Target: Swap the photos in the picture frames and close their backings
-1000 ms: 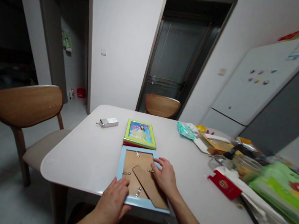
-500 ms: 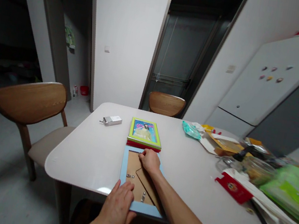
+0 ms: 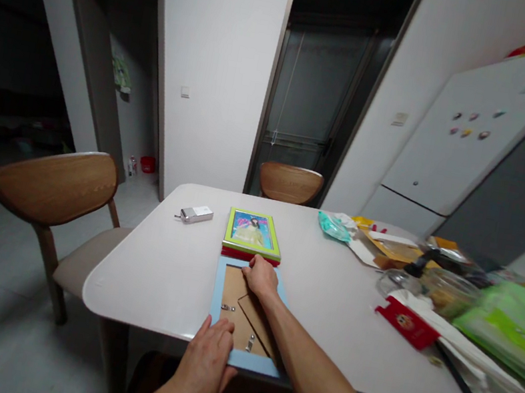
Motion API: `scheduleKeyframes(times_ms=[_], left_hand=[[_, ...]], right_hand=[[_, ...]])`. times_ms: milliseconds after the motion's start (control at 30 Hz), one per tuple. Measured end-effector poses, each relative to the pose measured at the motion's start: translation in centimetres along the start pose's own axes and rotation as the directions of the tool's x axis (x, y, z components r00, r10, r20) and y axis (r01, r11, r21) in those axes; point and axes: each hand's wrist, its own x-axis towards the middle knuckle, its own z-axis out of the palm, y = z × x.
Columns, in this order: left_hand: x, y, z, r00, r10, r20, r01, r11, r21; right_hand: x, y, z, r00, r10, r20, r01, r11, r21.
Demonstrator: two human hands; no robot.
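Left hand (image 3: pixel 209 354), right hand (image 3: pixel 262 278) touching blue frame (image 3: pixel 239 328).

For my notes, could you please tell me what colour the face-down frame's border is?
Light blue border, showing best in the head view.

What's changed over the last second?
The right hand moved from the blue frame's right side leftward and away to its far edge, now covering the far clip; whether it grips anything is hidden. Unchanged: left hand on the near-left corner, green frame and silver device in place.
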Motion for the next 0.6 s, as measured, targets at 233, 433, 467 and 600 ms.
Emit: scheduleKeyframes(times_ms=[233,433,467,600], left_hand=[[-0.1,-0.6,-0.2,1.0,0.008,-0.003,-0.008,0.999,-0.054],[-0.4,-0.6,-0.6,0.999,0.021,-0.045,-0.027,0.989,-0.146],[-0.5,-0.7,-0.7,0.998,0.018,-0.06,-0.027,0.986,-0.167],[-1.1,-0.6,-1.2,0.991,-0.011,-0.13,-0.026,0.961,-0.276]], right_hand=[[-0.5,2.3,-3.0,0.995,-0.093,-0.029,0.097,0.98,0.175],[-2.5,6.0,-6.0,0.995,-0.017,-0.102,0.045,0.958,0.284],[-2.9,6.2,-6.3,0.995,0.007,-0.099,0.026,0.944,0.328],[-4.9,5.9,-6.5,0.99,0.133,0.037,-0.129,0.795,0.593]])
